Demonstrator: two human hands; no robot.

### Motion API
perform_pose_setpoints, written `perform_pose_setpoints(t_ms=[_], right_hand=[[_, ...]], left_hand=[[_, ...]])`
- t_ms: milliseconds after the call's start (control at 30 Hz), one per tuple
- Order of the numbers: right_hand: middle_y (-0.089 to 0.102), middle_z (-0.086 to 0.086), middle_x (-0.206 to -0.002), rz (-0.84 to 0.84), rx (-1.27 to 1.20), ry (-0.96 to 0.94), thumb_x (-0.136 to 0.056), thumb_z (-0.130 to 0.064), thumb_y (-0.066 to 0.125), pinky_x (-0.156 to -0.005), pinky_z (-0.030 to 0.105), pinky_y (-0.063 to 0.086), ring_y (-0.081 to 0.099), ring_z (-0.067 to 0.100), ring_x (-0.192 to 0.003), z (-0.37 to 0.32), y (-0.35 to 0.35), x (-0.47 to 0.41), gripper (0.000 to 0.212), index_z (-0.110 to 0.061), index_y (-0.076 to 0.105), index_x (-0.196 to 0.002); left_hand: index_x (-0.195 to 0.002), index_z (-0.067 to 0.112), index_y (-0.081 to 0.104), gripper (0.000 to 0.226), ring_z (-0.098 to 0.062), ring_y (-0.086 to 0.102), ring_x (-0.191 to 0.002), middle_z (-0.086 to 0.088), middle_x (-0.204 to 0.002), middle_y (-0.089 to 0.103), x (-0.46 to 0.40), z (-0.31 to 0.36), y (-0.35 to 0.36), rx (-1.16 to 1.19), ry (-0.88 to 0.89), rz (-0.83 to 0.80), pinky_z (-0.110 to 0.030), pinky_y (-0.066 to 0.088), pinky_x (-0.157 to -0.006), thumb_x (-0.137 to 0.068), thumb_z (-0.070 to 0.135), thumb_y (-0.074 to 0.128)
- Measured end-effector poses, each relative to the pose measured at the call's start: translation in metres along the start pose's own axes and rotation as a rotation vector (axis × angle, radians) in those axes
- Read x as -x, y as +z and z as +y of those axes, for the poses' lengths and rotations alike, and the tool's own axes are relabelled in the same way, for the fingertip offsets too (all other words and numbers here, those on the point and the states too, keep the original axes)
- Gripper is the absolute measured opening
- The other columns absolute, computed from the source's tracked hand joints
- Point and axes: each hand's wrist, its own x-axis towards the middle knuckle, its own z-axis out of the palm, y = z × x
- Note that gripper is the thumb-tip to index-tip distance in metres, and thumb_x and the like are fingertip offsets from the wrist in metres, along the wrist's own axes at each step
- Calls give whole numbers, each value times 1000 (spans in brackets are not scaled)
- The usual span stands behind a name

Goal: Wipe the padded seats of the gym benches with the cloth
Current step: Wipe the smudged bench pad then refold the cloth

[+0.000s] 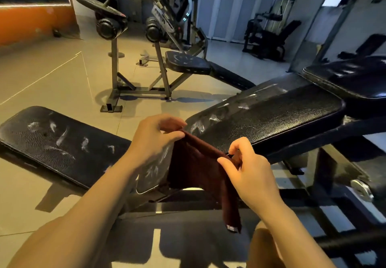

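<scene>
A dark brown cloth hangs stretched between both hands, above the gap between two black padded benches. My left hand pinches its upper left corner, and my right hand pinches the upper right edge. One end of the cloth dangles down below my right hand. The flat bench pad on the left carries white smears. The long bench pad on the right also has white streaks near its near end.
A third bench seat on a grey metal frame stands behind, with weight plates on its rack. A further black pad lies at far right. Black frame bars run low at bottom right. Tiled floor spreads to the left.
</scene>
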Motion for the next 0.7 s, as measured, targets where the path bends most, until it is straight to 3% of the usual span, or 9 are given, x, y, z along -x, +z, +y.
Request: perform_pose_setpoints(t_ms=[133, 200, 300, 333, 400, 500, 600, 700], right_hand=[[47, -12, -59, 127, 124, 32, -93, -27, 64, -53, 21, 33, 49, 6, -56, 0, 1, -14, 24, -26, 44, -81], [53, -9, -66, 136, 250, 95, -94, -26, 61, -59, 34, 39, 54, 15, -63, 0, 6, -25, 18, -23, 46, -84], [60, 3, -83, 274, 509, 94, -86, -12, 66, -55, 37, 45, 59, 31, -70, -2, 20, -25, 13, -17, 54, -88], [62, 8, -95, 348, 589, 37, -79, -2, 69, -55, 38, 47, 58, 31, -74, -5, 27, -21, 21, -13, 61, -94], [59, 17, -117, 415, 657, -125, -74, 6, 58, -71, 40, 49, 54, 31, -92, -10, 48, -23, 41, -4, 65, -113], [61, 17, -125, 174, 620, -182, -84, -11, 44, -93, 40, 47, 57, 32, -113, -14, 95, -43, 46, 1, 61, -125], [60, 14, -133, -122, 749, 36, -92, -38, 30, -104, 43, 43, 56, 29, -124, -17, 123, -54, 60, -4, 61, -129], [58, 14, -136, -130, 830, -24, -91, -46, 27, -105, 44, 42, 55, 27, -127, -8, 121, -54, 66, -5, 60, -132]], left_hand=[[-91, 31, 66, 25, -4, 64, -70, 18, -87, 66, -32, -7, 42, 109, -5, 212, -23, 55, -69, -88, 6, 67], [-96, 25, 67, 27, -10, 66, -84, 13, -92, 66, -45, -12, 69, 122, 29, 242, -25, 53, -81, -87, 0, 64], [-113, 21, 64, 34, -3, 57, -100, 9, -108, 63, -46, -19, 93, 84, 114, 80, -2, 36, -85, -88, -1, 60], [-118, 25, 60, 37, -2, 57, -100, 8, -114, 62, -44, -24, 93, 142, 88, 26, -2, 36, -86, -91, 0, 58], [-120, 32, 51, 39, -11, 65, -94, 6, -119, 56, -47, -32, 79, 365, -28, -22, -13, 48, -85, -96, 2, 53], [-119, 31, 52, 31, -9, 68, -92, 16, -117, 53, -53, -47, 46, 427, -111, 33, -23, 54, -83, -99, 7, 49], [-114, 31, 57, 24, -1, 65, -93, 24, -110, 55, -56, -58, 14, 320, -88, 88, -23, 52, -85, -100, 12, 49], [-110, 34, 57, 22, 4, 60, -91, 23, -106, 56, -45, -71, -4, 226, -95, 89, -12, 46, -79, -98, 16, 53]])
